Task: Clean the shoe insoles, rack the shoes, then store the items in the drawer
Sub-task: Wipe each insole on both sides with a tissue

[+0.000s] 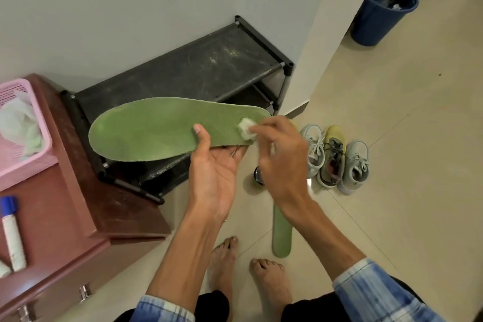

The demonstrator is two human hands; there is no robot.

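A long green insole point(156, 129) lies flat across my left hand point(214, 172), which holds it from below with the thumb pressed on top. My right hand point(279, 157) pinches a small white wad point(245, 128) and presses it on the insole's right end. A second green insole point(282, 232) lies on the floor by my bare feet. Three shoes point(335, 157) stand together on the floor to the right, two grey and one yellow. The black shoe rack point(209, 65) stands against the wall behind the insole.
A brown drawer cabinet point(73, 204) at the left carries a pink basket point(15, 154) with white cloth and a blue-capped tube point(11, 232). A small dark round container point(259, 175) sits on the floor under my right hand. A blue bin point(379, 15) stands far right.
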